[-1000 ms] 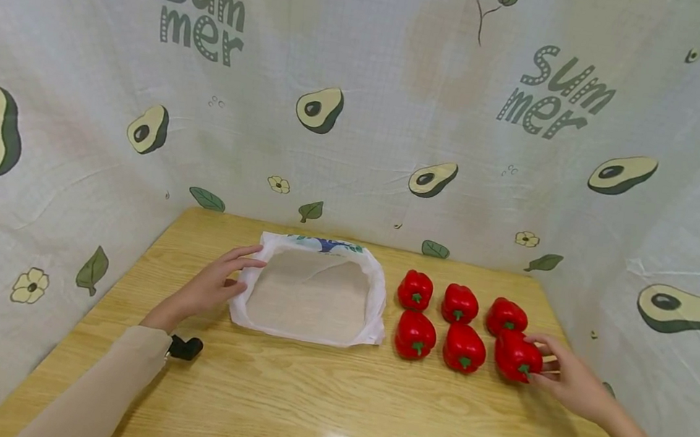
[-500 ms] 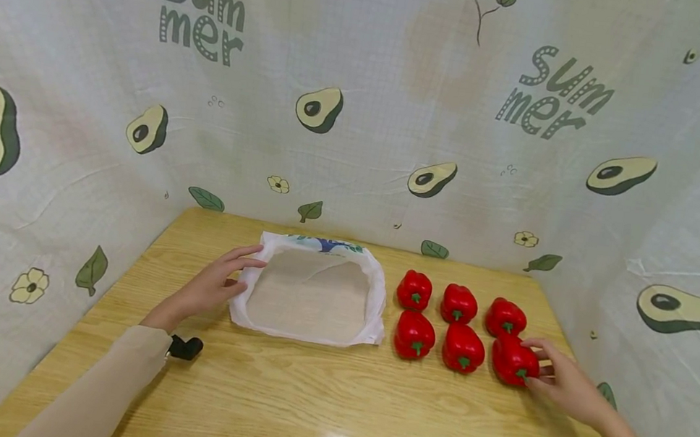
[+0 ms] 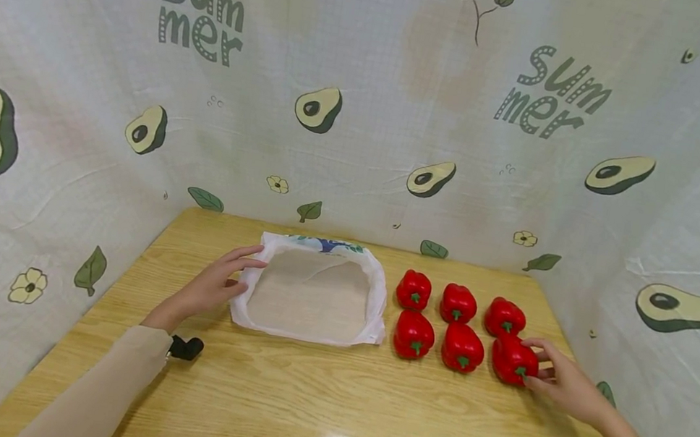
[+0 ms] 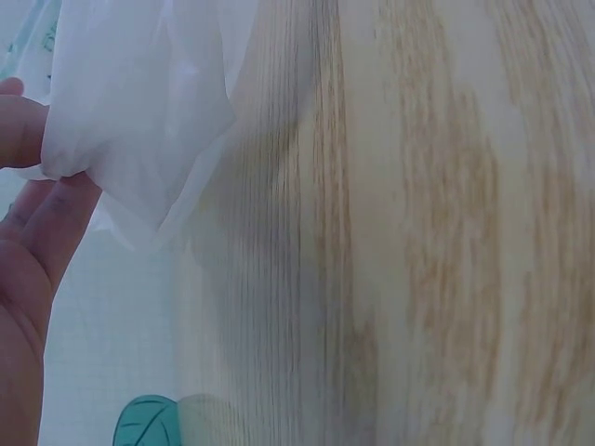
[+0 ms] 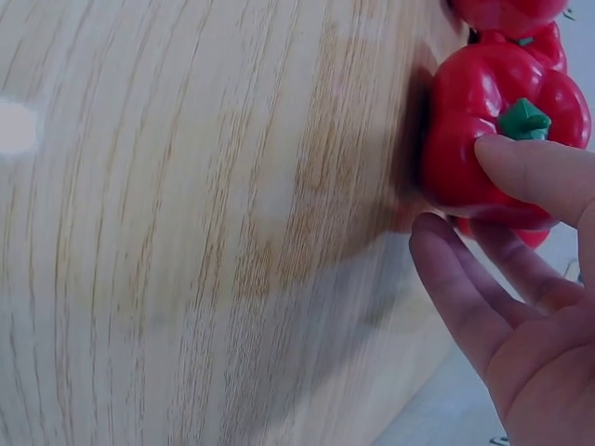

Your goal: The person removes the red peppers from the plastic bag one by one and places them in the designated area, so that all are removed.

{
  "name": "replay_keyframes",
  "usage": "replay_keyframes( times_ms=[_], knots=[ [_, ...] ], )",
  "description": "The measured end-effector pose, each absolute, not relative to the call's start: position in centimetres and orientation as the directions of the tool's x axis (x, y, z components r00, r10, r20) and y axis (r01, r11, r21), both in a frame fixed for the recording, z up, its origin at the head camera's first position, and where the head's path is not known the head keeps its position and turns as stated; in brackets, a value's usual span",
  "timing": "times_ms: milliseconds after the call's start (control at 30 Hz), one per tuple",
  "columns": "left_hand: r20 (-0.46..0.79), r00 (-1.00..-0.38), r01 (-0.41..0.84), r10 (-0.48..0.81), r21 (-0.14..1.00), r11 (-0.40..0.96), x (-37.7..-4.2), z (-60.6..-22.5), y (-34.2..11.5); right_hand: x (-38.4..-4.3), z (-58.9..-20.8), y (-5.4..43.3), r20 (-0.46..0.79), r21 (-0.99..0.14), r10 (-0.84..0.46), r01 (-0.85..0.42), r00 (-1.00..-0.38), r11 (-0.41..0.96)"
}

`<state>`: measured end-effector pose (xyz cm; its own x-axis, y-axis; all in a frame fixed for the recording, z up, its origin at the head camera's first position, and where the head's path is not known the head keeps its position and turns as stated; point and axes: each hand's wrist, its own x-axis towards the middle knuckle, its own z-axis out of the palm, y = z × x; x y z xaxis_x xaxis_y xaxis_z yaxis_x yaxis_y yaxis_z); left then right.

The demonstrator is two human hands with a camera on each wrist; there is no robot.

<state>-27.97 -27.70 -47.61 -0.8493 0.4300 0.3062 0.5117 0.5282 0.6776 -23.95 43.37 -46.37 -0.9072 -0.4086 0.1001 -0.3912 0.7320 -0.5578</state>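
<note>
A white plastic bag (image 3: pixel 307 297) stands with its mouth wide, left of centre on the table; blue and green print shows along its back rim. At the bag's left side my left hand (image 3: pixel 210 287) holds the edge, and in the left wrist view the thin film (image 4: pixel 139 102) passes between its digits. My right hand (image 3: pixel 572 384) grips the front right red bell pepper (image 3: pixel 513 359), which sits on the table. In the right wrist view the thumb (image 5: pixel 530 172) lies by the green stem, and some fingers reach behind the bell pepper (image 5: pixel 465 111).
Several more red bell peppers stand in two rows right of the bag, among them a front left one (image 3: pixel 413 336), a front middle one (image 3: pixel 463 347) and a back right one (image 3: pixel 505 316). A printed cloth (image 3: pixel 374 127) encloses the wooden table (image 3: pixel 275 399) at the back and sides.
Over the first half second my right hand and its bell pepper shifted slightly left and down; since then they have stayed nearly still. My left hand and the bag have not moved.
</note>
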Motion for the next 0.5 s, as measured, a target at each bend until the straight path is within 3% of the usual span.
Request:
replay_keyframes(
  times_ms=[200,500],
  knots=[
    [0.294,-0.856,0.499,0.425,0.687,0.528,-27.91,-47.53,-27.65,-23.82,-46.32,43.59,0.026,-0.59,-0.39,-0.329,-0.92,0.737],
    [0.279,-0.857,0.493,0.433,0.689,0.531,-27.89,-47.46,-27.8,-23.99,-45.58,43.99,0.024,-0.641,-0.442,-0.353,-0.897,0.682]
  ],
)
